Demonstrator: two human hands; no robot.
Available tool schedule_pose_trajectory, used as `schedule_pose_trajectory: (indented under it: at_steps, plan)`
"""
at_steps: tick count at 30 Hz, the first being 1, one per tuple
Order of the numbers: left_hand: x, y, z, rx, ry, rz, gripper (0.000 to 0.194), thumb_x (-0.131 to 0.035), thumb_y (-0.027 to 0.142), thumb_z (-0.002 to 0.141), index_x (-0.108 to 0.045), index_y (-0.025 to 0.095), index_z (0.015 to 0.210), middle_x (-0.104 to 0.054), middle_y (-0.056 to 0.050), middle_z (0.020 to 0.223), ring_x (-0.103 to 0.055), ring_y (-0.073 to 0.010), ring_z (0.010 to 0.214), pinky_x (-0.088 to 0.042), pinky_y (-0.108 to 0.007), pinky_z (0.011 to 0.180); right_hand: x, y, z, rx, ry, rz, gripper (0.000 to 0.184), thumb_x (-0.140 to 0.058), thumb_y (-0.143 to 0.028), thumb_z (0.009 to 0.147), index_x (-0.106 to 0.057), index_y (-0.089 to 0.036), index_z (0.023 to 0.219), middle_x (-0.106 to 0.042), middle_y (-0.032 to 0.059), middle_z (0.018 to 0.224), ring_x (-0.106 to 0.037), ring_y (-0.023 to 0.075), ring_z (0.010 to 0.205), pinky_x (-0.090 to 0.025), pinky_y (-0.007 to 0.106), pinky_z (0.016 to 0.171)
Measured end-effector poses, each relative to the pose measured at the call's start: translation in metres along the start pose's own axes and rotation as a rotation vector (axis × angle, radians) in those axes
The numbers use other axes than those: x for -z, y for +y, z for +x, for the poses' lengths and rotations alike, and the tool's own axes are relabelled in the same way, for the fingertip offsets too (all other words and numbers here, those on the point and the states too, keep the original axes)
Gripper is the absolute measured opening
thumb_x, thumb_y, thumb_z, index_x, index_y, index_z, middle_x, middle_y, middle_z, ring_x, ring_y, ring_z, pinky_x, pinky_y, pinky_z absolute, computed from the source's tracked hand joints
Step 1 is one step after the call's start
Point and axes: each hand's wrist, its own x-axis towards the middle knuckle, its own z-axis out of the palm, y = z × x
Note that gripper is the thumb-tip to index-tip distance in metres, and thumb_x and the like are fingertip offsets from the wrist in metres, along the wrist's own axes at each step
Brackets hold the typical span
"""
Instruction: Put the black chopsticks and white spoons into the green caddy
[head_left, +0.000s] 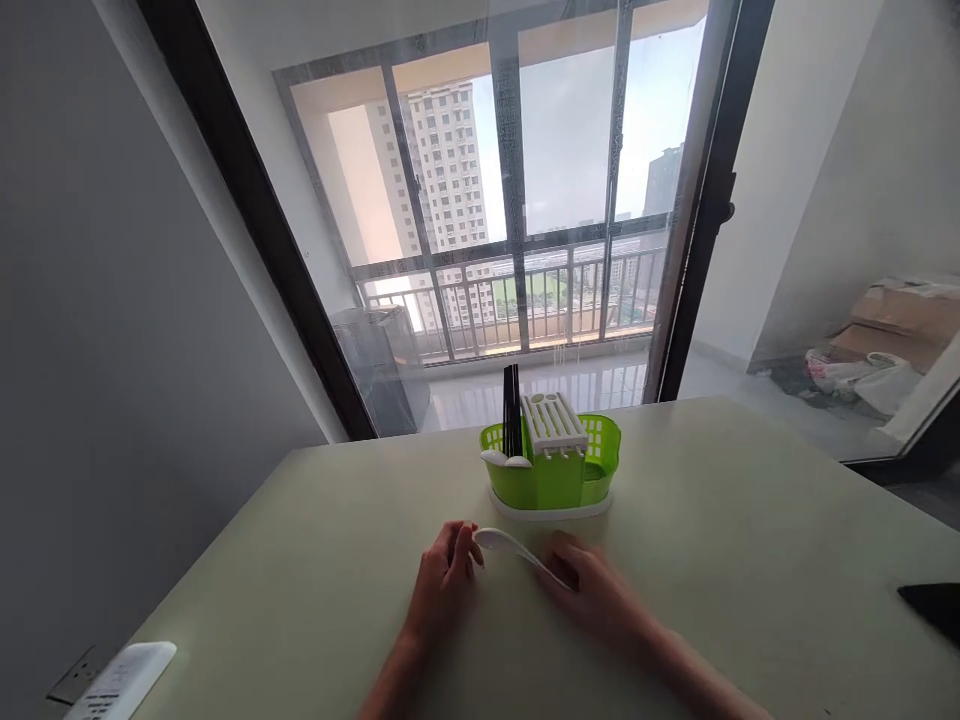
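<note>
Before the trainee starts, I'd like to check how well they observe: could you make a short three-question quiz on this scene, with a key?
1. True or false: the black chopsticks stand in the green caddy.
2. What does the right hand hold?
A. The black chopsticks
B. A white spoon
C. The green caddy
3. Fill in the blank: the bowl of the white spoon is nearest the ____ hand.

Key:
1. True.
2. B.
3. Left; the bowl end is at the fingertips of the left hand.
</note>
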Motion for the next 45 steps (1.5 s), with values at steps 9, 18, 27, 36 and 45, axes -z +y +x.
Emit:
schedule_pose_trajectory:
  at_steps: [9, 18, 27, 36, 45]
  plan:
    - [0.006, 0.017, -0.001, -0.013, -0.238, 0.012, 0.058, -0.028, 0.064, 0.100, -0.064, 0.019, 0.096, -0.062, -0.002, 0.072, -0.053, -0.0165, 0.067, -0.042, -0.027, 0.067, 0.003, -0.003, -0.001, 0.034, 0.011, 0.111, 0.036, -0.049, -0.048, 0.101, -0.065, -0.021, 0.085, -0.064, -0.0011, 0.068, -0.052, 0.0148, 0.060, -0.034, 0.024, 0.058]
    - [0.027, 0.069, -0.011, -0.095, -0.226, 0.270, 0.043, -0.043, 0.057, 0.100, -0.066, 0.021, 0.102, -0.052, 0.003, 0.072, -0.042, -0.0134, 0.064, -0.036, -0.025, 0.063, 0.003, 0.002, -0.002, 0.108, 0.205, 0.185, 0.031, -0.051, -0.048, 0.102, -0.065, -0.022, 0.092, -0.065, -0.0022, 0.068, -0.054, 0.0135, 0.057, -0.040, 0.022, 0.056]
    - [0.032, 0.086, -0.022, 0.067, -0.346, 0.097, 0.061, -0.025, 0.065, 0.100, -0.064, 0.019, 0.099, -0.061, -0.001, 0.076, -0.050, -0.0140, 0.061, -0.043, -0.026, 0.063, 0.001, 0.004, -0.003, 0.313, 0.358, 0.030, 0.027, -0.049, -0.037, 0.106, -0.072, -0.023, 0.100, -0.069, 0.0029, 0.081, -0.064, 0.0161, 0.068, -0.044, 0.025, 0.061]
    - [0.021, 0.101, -0.034, 0.071, -0.357, 0.237, 0.054, -0.038, 0.066, 0.098, -0.066, 0.019, 0.099, -0.053, 0.003, 0.068, -0.044, -0.0136, 0.061, -0.038, -0.025, 0.059, 0.007, -0.001, -0.009, 0.419, 0.415, -0.118, 0.025, -0.051, -0.032, 0.106, -0.075, -0.030, 0.113, -0.058, 0.0010, 0.075, -0.059, 0.0144, 0.063, -0.043, 0.024, 0.057]
    - [0.055, 0.103, -0.037, -0.002, -0.211, 0.330, 0.056, -0.041, 0.067, 0.096, -0.067, 0.021, 0.117, -0.054, 0.002, 0.069, -0.045, -0.0156, 0.062, -0.038, -0.026, 0.059, 0.002, 0.001, -0.005, 0.244, 0.428, 0.058, 0.035, -0.052, -0.029, 0.101, -0.057, -0.021, 0.134, -0.067, 0.0045, 0.093, -0.063, 0.0150, 0.067, -0.053, 0.024, 0.062]
